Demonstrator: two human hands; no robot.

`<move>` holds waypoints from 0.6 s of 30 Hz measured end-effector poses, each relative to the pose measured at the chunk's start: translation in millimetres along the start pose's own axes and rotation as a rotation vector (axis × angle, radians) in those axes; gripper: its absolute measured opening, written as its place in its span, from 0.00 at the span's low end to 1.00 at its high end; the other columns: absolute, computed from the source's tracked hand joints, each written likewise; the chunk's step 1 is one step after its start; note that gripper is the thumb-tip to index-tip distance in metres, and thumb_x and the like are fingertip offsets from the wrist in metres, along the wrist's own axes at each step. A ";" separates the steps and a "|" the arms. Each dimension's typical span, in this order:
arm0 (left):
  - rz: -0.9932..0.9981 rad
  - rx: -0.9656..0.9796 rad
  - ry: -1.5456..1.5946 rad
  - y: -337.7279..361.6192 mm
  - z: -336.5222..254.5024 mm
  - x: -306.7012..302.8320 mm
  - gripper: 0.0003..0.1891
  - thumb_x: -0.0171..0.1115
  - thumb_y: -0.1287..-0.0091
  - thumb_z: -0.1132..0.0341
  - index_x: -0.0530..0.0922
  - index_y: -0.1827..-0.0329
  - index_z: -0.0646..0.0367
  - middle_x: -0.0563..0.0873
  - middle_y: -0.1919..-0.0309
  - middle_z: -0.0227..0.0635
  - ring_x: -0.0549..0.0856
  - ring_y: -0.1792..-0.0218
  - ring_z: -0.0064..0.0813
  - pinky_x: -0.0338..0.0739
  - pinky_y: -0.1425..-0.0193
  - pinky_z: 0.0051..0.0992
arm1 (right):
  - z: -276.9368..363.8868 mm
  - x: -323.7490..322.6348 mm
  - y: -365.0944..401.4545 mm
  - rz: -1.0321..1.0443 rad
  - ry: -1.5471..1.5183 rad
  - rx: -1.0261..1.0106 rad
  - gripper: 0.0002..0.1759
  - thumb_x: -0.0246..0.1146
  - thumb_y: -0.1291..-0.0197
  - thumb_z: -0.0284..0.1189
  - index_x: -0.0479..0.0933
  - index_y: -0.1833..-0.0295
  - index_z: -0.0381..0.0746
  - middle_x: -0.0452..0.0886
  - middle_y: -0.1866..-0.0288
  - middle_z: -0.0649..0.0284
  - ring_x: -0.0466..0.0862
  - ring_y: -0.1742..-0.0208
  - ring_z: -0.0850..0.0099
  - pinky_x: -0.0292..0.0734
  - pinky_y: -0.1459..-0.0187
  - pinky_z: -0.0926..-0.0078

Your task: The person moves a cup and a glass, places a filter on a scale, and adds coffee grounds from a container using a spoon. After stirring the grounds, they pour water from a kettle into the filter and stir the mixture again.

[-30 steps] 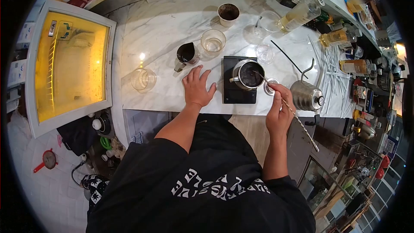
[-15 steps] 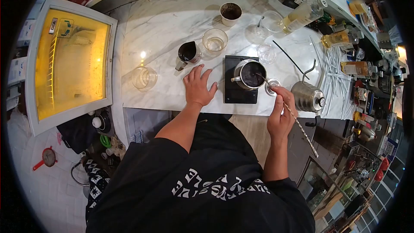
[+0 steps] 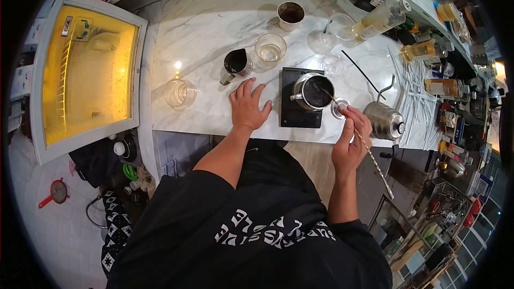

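Observation:
My right hand (image 3: 351, 138) is closed on a long twisted bar spoon (image 3: 379, 170), whose upper end dips into dark liquid in a steel cup (image 3: 312, 92). That cup stands on a black scale (image 3: 292, 119). My left hand (image 3: 248, 106) lies on the counter with its fingers spread, holding nothing. Just beyond its fingertips is a small steel pitcher (image 3: 237, 66) with dark contents. A clear glass (image 3: 270, 50) stands beside the pitcher, and another glass (image 3: 180, 93) is to the left. Behind them is a cup with dark residue (image 3: 290, 16).
A gooseneck kettle (image 3: 383, 120) stands right of my right hand, near white straws (image 3: 417, 99) and a black stick (image 3: 363, 74). Bottles (image 3: 383, 20) line the right side. A yellow-lit glass door (image 3: 88, 75) stands at the left. A small round glass item (image 3: 340, 108) lies beside the cup.
The whole view has shifted slightly. The spoon remains in my right hand with its tip in the cup, and my left hand still rests on the counter.

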State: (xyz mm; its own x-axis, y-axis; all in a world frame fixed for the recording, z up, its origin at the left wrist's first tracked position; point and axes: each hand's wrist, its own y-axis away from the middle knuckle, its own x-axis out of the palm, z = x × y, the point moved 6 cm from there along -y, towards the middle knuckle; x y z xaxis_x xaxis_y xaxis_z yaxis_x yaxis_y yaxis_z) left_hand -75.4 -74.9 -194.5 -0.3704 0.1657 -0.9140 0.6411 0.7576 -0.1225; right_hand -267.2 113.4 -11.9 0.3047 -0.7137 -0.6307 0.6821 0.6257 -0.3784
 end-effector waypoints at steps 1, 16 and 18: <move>0.001 0.001 0.001 -0.3 -1.1 -0.4 0.31 0.72 0.35 0.49 0.81 0.28 0.44 0.74 0.24 0.37 0.69 0.21 0.45 0.59 0.21 0.49 | 4.0 0.1 1.8 0.000 0.013 -0.021 0.12 0.61 0.23 0.23 0.90 0.45 0.40 0.92 0.48 0.58 0.88 0.38 0.61 0.68 0.27 0.53; 0.018 -0.003 -0.017 -0.1 -1.4 0.2 0.31 0.73 0.35 0.49 0.81 0.28 0.43 0.74 0.23 0.37 0.68 0.21 0.45 0.58 0.20 0.50 | 3.2 3.3 4.4 0.076 -0.001 -0.112 0.10 0.63 0.25 0.24 0.89 0.46 0.41 0.93 0.48 0.62 0.88 0.37 0.62 0.64 0.25 0.49; 0.016 -0.002 -0.017 -0.6 -2.5 0.2 0.31 0.73 0.35 0.49 0.81 0.28 0.43 0.74 0.23 0.37 0.69 0.21 0.45 0.58 0.20 0.50 | 5.5 6.1 1.2 0.079 0.000 -0.111 0.10 0.63 0.26 0.24 0.88 0.46 0.42 0.92 0.48 0.63 0.88 0.37 0.62 0.63 0.25 0.49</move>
State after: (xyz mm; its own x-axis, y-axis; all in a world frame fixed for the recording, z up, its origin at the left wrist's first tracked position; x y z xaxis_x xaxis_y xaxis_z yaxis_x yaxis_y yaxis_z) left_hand -77.6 -73.8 -193.6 -0.3483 0.1671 -0.9224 0.6459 0.7559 -0.1070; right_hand -260.9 108.0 -12.5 0.3543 -0.6611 -0.6614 0.5784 0.7106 -0.4005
